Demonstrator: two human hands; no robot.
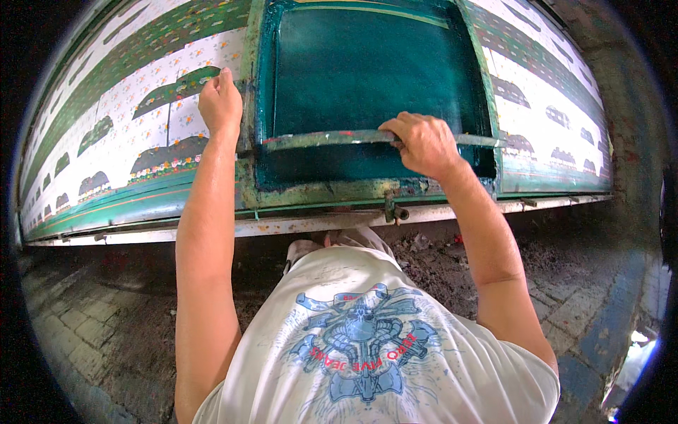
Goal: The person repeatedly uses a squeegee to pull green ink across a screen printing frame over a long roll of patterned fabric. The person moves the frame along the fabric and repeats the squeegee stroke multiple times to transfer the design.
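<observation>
Here, green frame point(318, 193), patterned cloth point(194, 56), seemingly paved floor point(88, 311).

On the front of the white shirt point(459, 364) we observe red capital lettering point(367, 365), arranged as three words along a curve that sags toward the lower edge of the view and crosses the lower part of a blue printed emblem point(364, 328). On the emblem's upper ribbon point(381, 307) we note a smaller red inscription point(353, 298), too small to read.
</observation>
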